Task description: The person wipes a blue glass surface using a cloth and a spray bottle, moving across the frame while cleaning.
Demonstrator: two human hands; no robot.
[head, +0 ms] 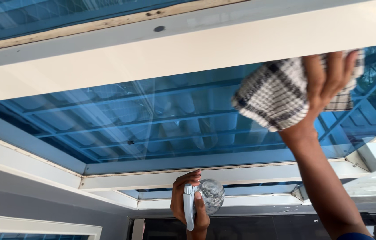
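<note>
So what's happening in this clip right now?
A person is looking up at a blue-tinted glass pane set in a white frame. Their right hand is raised and presses a black-and-white checked cloth flat against the glass near its upper right part. Their left hand is held lower, its grip closed around a clear spray bottle with a white trigger, which is not touching the pane.

One head camera only, tilted steeply up from below, close under the blue window pane (152,120); the white frame (188,49) crosses at twelve o'clock, arms entering from five and six.
</note>
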